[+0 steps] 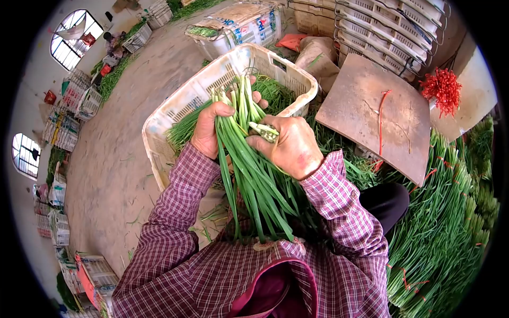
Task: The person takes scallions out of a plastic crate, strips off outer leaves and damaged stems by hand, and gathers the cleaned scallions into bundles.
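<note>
My left hand (209, 127) is wrapped round a bunch of garlic chives (244, 153), its pale stem ends pointing up and its flat green leaves hanging toward my lap. Close against that bunch, my right hand (291, 144) is closed on a small cluster of chive stems (263, 131), their whitish cut ends facing left. A thin yellowish strand runs by the right fingers; I cannot tell whether it is a leaf or a band. Behind both hands stands a dirty white plastic crate (175, 114) with more green chives (275, 94) inside.
At right, a brown board (379, 116) carries a red tie (383, 100). Red ties (441, 91) hang in a bundle beyond it. Tied chives (435, 238) are heaped at lower right. Stacked white crates (387, 32) stand behind. Another person (112, 45) sits far off at left.
</note>
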The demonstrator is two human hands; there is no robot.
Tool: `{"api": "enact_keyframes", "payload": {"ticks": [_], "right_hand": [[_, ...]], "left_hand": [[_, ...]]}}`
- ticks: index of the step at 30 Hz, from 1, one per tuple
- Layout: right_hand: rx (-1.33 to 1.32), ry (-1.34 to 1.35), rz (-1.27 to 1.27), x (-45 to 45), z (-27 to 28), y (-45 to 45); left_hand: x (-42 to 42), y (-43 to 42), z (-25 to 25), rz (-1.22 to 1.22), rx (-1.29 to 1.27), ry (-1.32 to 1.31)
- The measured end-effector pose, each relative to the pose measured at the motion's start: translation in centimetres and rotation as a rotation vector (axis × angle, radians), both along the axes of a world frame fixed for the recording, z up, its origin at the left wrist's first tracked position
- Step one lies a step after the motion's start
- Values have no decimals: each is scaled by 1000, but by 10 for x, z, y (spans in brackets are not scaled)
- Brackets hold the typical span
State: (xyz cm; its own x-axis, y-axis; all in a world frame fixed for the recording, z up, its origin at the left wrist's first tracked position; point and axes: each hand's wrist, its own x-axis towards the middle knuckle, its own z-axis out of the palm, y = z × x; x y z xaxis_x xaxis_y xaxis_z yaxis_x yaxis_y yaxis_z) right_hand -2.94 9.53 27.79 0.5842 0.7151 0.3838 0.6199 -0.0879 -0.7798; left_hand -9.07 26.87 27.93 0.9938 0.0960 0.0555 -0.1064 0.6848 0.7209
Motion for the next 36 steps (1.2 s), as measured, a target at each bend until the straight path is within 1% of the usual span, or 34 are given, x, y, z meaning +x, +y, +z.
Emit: {"api": "enact_keyframes", "payload": {"ticks": [2,4,6,7,8,10,12,16,18,19,20,22,23,24,26,27,28,30,31,32,34,36], "right_hand": [[23,191,41,3,0,-3],[37,161,65,10,-3,-7],[96,361,213,15,2,-11],[36,509,250,17,4,-14],[35,510,247,21,4,-14],[58,796,419,29,4,-15],[45,837,465,35,7,-20],[141,1187,615,38,9,-25],[218,1261,674,43,13,-34],[223,1262,689,51,12,-36],[300,1194,806,59,13,-38],[381,1151,744,67,21,-56],[397,1110,758,75,23,-59],[346,969,590,80,28,-72],[183,673,184,86,26,-72],[134,512,35,85,23,-68],[66,360,-103,97,4,-63],[307,444,12,88,7,-60],[199,482,-22,84,19,-65],[230,473,-7,80,26,-64],[242,603,85,82,23,-55],[324,775,205,77,22,-45]], "left_hand": [[0,1,0,-2,16,-5],[-1,1,-3,12,56,-7],[-2,-1,-2,11,69,-12],[-3,-2,-1,11,83,-16],[-3,-3,-1,8,81,-16],[-4,-3,0,1,90,6],[-2,-3,-1,-17,106,-7],[-2,-2,-3,-30,133,30],[-2,-2,-4,-26,148,31],[-2,-1,-4,-26,154,45],[-2,-1,-4,-25,160,60],[-2,4,-10,-44,117,44],[-2,5,-12,-13,112,54],[-3,6,-14,15,104,65],[-3,11,-16,56,92,57],[-5,11,-16,68,60,44],[-7,9,-12,80,29,30],[-8,12,-7,40,-3,-45],[-9,9,1,-8,-44,-24],[-11,5,9,-56,-85,3],[-10,-4,11,-53,-59,-35],[-5,-13,16,-39,-33,-79]]}}
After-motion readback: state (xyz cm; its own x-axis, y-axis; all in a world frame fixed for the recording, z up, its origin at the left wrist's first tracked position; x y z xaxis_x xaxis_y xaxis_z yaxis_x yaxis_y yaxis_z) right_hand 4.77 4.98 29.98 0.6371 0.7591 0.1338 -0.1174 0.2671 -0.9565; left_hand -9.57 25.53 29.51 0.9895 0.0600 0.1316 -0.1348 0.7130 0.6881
